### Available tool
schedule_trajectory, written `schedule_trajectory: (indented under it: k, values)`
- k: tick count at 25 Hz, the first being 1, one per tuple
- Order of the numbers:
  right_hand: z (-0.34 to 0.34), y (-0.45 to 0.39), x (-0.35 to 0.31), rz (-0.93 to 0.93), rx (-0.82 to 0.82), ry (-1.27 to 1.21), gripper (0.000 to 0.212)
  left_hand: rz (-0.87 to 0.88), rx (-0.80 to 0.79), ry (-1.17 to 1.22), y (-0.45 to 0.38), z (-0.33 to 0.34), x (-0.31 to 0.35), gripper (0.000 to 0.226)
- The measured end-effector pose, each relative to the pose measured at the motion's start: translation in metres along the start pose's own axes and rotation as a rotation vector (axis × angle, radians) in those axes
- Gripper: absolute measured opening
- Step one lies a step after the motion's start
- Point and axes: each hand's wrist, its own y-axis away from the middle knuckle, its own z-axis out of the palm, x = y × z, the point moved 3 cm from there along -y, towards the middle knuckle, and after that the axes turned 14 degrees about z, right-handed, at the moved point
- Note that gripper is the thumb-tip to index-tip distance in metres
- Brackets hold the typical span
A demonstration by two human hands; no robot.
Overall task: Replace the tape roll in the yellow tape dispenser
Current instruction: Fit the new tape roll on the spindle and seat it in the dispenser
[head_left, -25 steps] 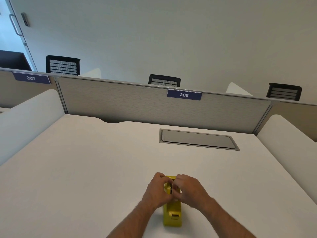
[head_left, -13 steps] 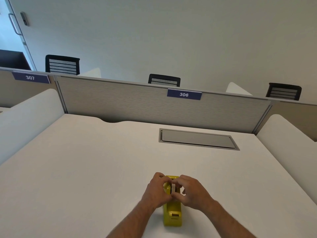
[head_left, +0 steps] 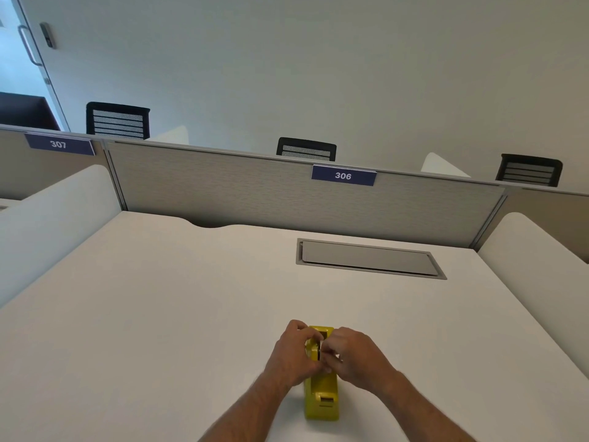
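The yellow tape dispenser (head_left: 321,393) stands on the white desk (head_left: 159,314) near its front edge, cutter end toward me. My left hand (head_left: 291,355) wraps the dispenser's left side near the roll bay. My right hand (head_left: 353,355) pinches with fingertips over the bay, where a sliver of a pale tape roll (head_left: 322,343) shows between my fingers. Most of the roll and the hub are hidden by both hands.
A grey cable hatch (head_left: 369,258) is set into the desk at the back right. A grey partition (head_left: 255,193) with a "306" label closes the far edge. White side dividers (head_left: 47,218) flank the desk. Black chair backs show behind the partition.
The hands stay at the dispenser's roll bay. My right fingers have closed in tighter over the roll, which shows less than half a second ago. The dispenser has not shifted.
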Motion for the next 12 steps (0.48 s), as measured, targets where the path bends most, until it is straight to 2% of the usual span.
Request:
schedule_trajectory:
  k: [5, 12]
  values:
    - [0.0018, 0.0051, 0.0021, 0.016, -0.011, -0.010, 0.014, 0.000, -0.005, -0.016, -0.0008, -0.0005, 0.0005, 0.054]
    - [0.0039, 0.0087, 0.0043, -0.006, 0.002, 0.011, 0.015, -0.009, -0.009, -0.027, 0.0001, -0.0005, 0.0014, 0.055]
